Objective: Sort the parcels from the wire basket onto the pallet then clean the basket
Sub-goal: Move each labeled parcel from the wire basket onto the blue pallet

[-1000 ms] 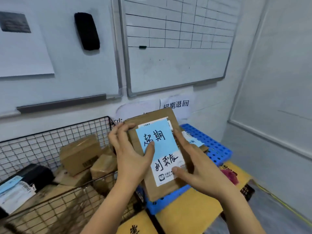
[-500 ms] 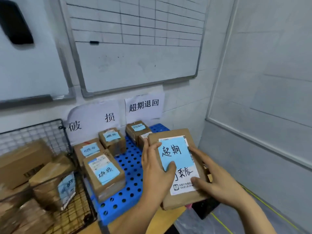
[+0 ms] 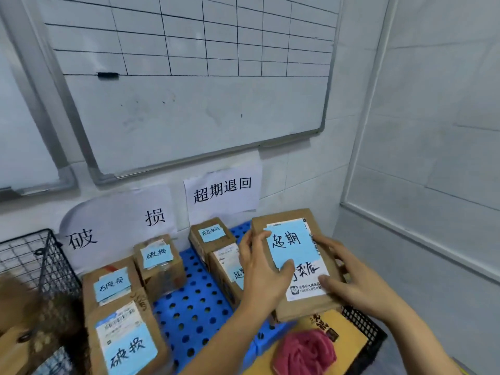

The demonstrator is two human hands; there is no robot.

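Left grip (image 3: 261, 278) (a bare hand) wraps the left edge of the held parcel (image 3: 282, 215), with its fingers curled behind the cardboard and its thumb laid across the blue note (image 3: 293, 240). Right grip (image 3: 354, 282) clasps the opposite side, with its thumb pressed on the white label (image 3: 303, 280) and its fingers along the right edge. Held parcel: a flat brown carton, its face tilted toward the camera, raised over the right-hand side of the blue pallet (image 3: 194, 307). Whether its lower edge touches anything cannot be told. Just left of it, two parcels (image 3: 211, 239) with blue notes stand on the pallet beneath the right wall sign (image 3: 221, 189). Three more parcels (image 3: 127, 345) sit on the pallet's left side beneath the left wall sign (image 3: 116, 226) (each bears a blue handwritten note). Wire basket (image 3: 32, 263) stands at the left of the pallet, just beside those three; the brown parcels inside it appear blurred. Pink cloth (image 3: 305, 350) lies bunched on a yellow carton (image 3: 351, 339) at the lower right, next to a black crate (image 3: 362, 326). Whiteboard (image 3: 194, 104) with a ruled grid hangs on the tiled wall above the signs.
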